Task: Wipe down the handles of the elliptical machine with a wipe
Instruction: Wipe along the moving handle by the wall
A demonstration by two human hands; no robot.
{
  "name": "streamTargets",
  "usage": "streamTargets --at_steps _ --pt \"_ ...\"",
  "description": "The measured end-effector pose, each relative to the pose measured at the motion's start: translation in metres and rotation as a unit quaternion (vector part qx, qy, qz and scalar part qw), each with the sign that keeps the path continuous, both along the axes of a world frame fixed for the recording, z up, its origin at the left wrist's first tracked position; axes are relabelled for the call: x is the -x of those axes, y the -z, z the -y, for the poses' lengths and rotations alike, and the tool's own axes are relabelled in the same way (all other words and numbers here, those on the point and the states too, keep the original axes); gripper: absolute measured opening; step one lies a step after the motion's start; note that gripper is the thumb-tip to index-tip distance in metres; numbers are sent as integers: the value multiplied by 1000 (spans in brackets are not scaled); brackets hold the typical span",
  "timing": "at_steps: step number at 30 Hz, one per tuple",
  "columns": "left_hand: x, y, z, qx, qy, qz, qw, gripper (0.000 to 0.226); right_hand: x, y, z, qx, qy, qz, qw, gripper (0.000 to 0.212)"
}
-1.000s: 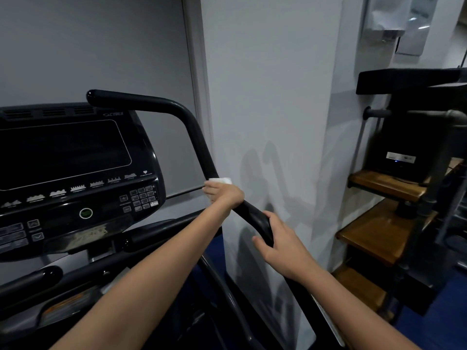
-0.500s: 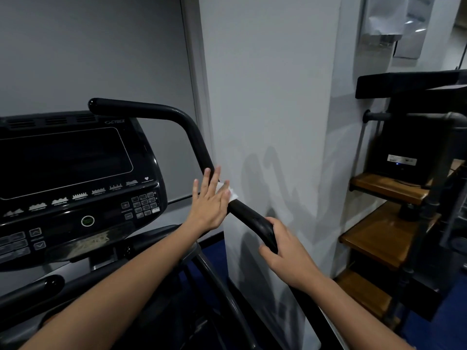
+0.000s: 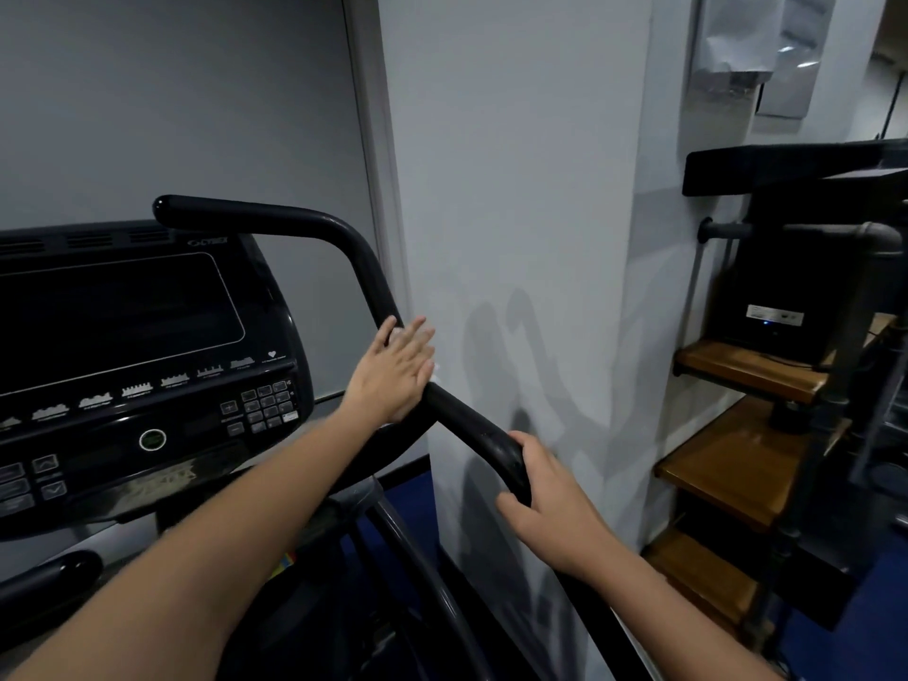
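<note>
Here my left hand (image 3: 395, 371) lies flat, fingers straight, pressing the wipe (image 3: 434, 370) against the handle (image 3: 373, 287); only a white edge shows past my fingertips. My right hand (image 3: 550, 503) grips the handle lower down, fingers curled round it. With no pinch on it, the wipe could slip off the round bar and drop by the wall (image 3: 516, 189).

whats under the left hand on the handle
A white wipe lies under the left hand, pressed flat against the black handle. Only slivers of it show past the fingers; the rest is hidden by the palm.
</note>
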State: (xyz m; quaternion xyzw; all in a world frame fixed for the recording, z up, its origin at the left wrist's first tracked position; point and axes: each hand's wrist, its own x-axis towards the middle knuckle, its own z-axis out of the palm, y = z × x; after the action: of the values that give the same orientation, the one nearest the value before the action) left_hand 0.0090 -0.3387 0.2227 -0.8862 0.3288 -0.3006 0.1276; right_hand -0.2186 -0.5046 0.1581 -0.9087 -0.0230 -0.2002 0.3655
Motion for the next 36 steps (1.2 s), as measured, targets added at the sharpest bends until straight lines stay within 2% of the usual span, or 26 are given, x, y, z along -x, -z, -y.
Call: streamTargets --at_steps 3,5,8,12,16,18,21,25,28,29,32,34,36 --pt "16 18 2 84 91 -105 987 70 3 -2 -3 -3 2 -6 1000 54" --pt "22 20 -1 82 132 -148 977 68 5 -3 -4 -4 2 -10 1000 53" --pt "11 4 -6 -20 137 -79 987 63 5 -3 -3 2 2 -13 1000 52" --pt "-21 -28 -5 -170 20 62 983 59 5 -3 -2 5 -2 -13 1000 50" --pt "-26 -28 13 -201 -62 55 976 50 3 -4 0 0 -11 -15 1000 50" --pt "-27 -17 16 -187 -20 45 981 52 3 -4 0 1 -7 -19 1000 48" --pt "-20 -5 14 -119 48 -10 992 69 3 -5 -1 5 0 -29 1000 46" --pt "-3 10 26 -67 92 -119 986 47 4 -7 -2 -8 12 -55 998 34" --pt "16 15 34 15 115 -201 973 73 6 -9 -3 -17 25 -78 997 25" --pt "26 17 36 38 129 -215 967 75 7 -10 -4 -21 29 -81 996 23" --pt "55 27 44 112 184 -253 943 48 11 -10 -5 -37 38 -93 994 23" --pt "59 26 40 141 212 -267 929 47 15 -9 -5 -32 41 -95 994 25" --pt "38 19 31 108 183 -245 946 56 17 -8 -3 -23 44 -96 994 27"
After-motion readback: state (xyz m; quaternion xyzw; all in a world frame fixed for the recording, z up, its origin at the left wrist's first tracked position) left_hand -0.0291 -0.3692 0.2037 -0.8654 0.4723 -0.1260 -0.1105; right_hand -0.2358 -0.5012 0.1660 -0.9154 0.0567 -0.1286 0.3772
